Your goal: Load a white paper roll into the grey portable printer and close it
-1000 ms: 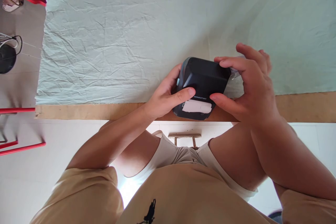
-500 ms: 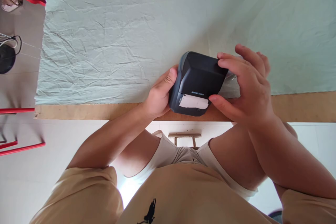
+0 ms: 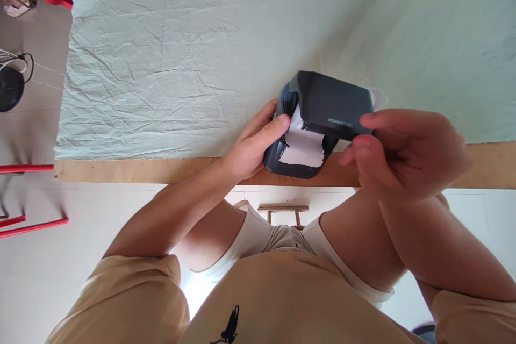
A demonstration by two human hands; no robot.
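Note:
A black label printer point(image 3: 288, 164) is held over the front edge of the table, its lid point(image 3: 334, 99) raised part-way. Below the lid a strip of white label paper point(image 3: 304, 149) with a torn end runs out over the printer's front. My left hand point(image 3: 256, 145) is wrapped round the printer's left side, thumb on top near the paper. The thumb and forefinger of my right hand point(image 3: 407, 153) pinch the lid's front right corner. Behind the lid's right end shows a bit of clear plastic point(image 3: 379, 98). Most of the printer's inside is hidden by the lid.
A wrinkled pale green cloth point(image 3: 181, 59) covers the table, leaving a bare wooden edge point(image 3: 133, 171) in front. Red metal bars point(image 3: 36, 228) and a black round object point(image 3: 11, 88) with cables are on the left. A wooden stool point(image 3: 283, 208) shows beneath the table edge.
The printer's lid, shut before, has swung up and now exposes more of the label paper. My right hand has gone from spread fingers at the printer's side to a pinch on the lid.

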